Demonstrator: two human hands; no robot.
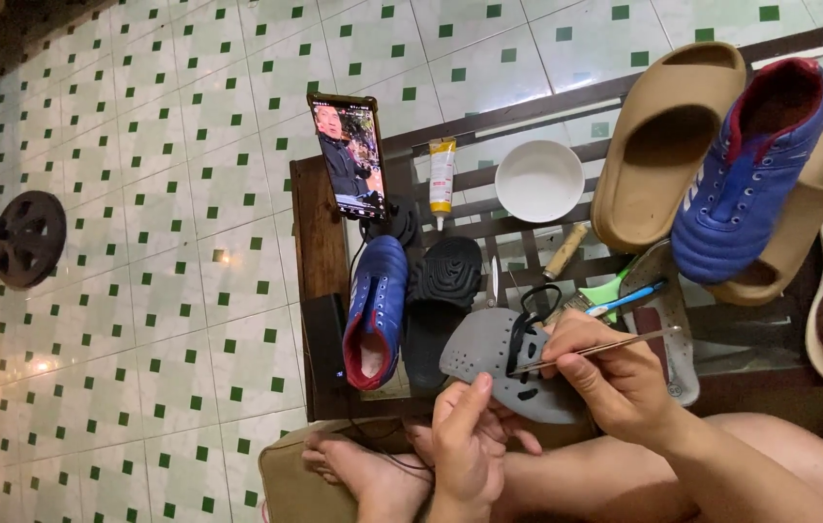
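Left hand (pixel 465 436) pinches the grey sole (pixel 513 363) by its edge; right hand (pixel 615 373) grips a thin tool (pixel 591 351), tip on the sole; best worked steady, sole braced firmly.

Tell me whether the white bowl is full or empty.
Empty: the white bowl shows only its bare white inside, nothing in it.

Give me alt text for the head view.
Left hand holds a grey shoe sole while the right hand touches a thin metal tool to it. A blue boot and propped phone sit on the low table.
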